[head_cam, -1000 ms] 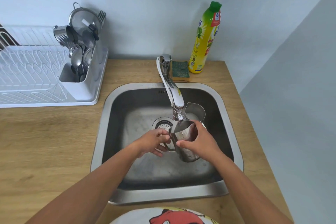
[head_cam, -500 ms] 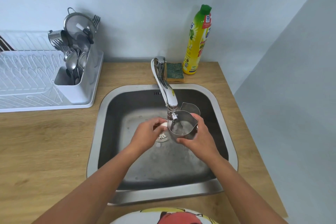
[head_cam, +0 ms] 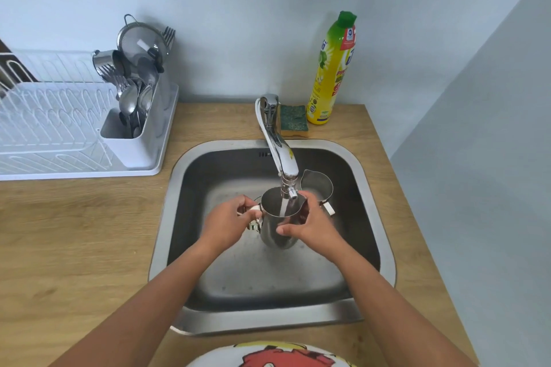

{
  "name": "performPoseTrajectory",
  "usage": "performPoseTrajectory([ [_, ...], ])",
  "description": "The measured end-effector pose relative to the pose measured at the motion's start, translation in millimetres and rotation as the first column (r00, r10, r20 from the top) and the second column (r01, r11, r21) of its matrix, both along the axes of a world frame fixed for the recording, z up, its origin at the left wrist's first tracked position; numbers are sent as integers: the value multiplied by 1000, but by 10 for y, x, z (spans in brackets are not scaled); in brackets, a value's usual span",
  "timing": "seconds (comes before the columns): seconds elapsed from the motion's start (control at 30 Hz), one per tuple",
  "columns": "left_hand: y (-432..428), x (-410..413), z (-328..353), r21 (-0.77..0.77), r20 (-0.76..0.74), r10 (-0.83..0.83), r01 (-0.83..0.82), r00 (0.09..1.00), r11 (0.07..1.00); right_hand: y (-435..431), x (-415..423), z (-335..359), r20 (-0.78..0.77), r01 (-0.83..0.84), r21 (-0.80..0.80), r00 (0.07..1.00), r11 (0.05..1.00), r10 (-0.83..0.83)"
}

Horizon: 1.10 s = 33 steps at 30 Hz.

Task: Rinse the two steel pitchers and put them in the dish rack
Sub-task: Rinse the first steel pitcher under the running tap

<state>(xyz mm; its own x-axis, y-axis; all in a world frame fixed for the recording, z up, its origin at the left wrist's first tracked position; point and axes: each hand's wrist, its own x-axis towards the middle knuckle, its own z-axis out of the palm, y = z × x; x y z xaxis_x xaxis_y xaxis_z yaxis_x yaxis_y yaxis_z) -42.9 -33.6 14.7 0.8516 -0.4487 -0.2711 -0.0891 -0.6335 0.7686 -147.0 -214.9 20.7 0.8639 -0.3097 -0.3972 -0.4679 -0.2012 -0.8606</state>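
I hold one steel pitcher (head_cam: pixel 275 222) upright over the sink (head_cam: pixel 384 253), right under the tap spout (head_cam: pixel 287 176). Water runs from the spout into its mouth. My left hand (head_cam: pixel 228 225) grips its handle on the left side. My right hand (head_cam: pixel 310 222) wraps around its body and rim on the right. The second steel pitcher (head_cam: pixel 317 183) stands in the sink behind my right hand, partly hidden by the spout. The white dish rack (head_cam: pixel 47 128) sits on the counter to the far left.
A cutlery holder (head_cam: pixel 134 134) with spoons, forks and a strainer stands at the rack's right end. A green sponge (head_cam: pixel 293 125) and a yellow dish-soap bottle (head_cam: pixel 331 74) stand behind the sink. A wall closes off the right side.
The pitcher has gone from tilted and low in the sink to upright under the spout. Water now streams into it. Both hands keep their grip.
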Motion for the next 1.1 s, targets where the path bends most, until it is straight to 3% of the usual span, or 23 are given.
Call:
performPoseTrajectory([
  [0.13,35,-77,-10,26,-56,-71,73,996,997,-115,-5,40,-80,-65,2,995,998,65],
  [0.33,66,5,44,46,1,27,-27,1000,999,49,56,9,-33,-37,14,999,999,37],
  [0.47,80,-52,22,33,-107,-40,44,993,998,-70,32,36,-74,-89,4,993,996,89],
  [0.67,57,-19,-16,1,-64,77,-77,995,997,46,49,-52,-25,-40,6,999,999,41],
  [0.8,67,-38,-47,44,-117,-33,38,993,998,-85,16,-37,-123,-99,13,987,995,100],
  [0.93,11,-2,-31,20,-76,39,-37,996,999,10,7,-103,-61,16,-23,998,1000,-18],
  [1.1,85,10,-90,64,-74,-10,14,997,998,-14,56,-153,-125,-57,-21,991,998,54],
])
